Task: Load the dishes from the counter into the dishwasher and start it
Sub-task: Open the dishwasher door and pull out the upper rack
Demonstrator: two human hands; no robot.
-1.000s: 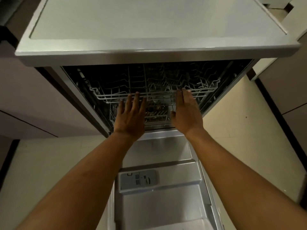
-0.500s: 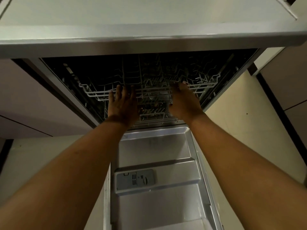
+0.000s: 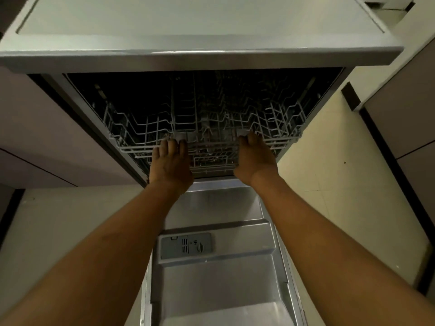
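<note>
The dishwasher stands open, its steel door (image 3: 219,285) folded down flat below me with the detergent dispenser (image 3: 186,245) on it. A white wire upper rack (image 3: 146,132) sits at the front of the dark tub and looks bare of dishes. My left hand (image 3: 170,164) grips the rack's front rail left of centre, fingers curled over the wire. My right hand (image 3: 255,158) grips the same rail right of centre. A lower rack (image 3: 209,164) shows dimly between my hands. No dishes are in view.
The grey countertop (image 3: 200,27) overhangs the dishwasher opening. Mauve cabinet fronts (image 3: 47,137) flank it on the left, and more cabinets (image 3: 404,114) stand at the right. Pale tiled floor (image 3: 329,161) lies on both sides of the lowered door.
My hands went from flat and outstretched toward the rack to fingers curled over its front rail. The rack front now sits nearer the tub opening.
</note>
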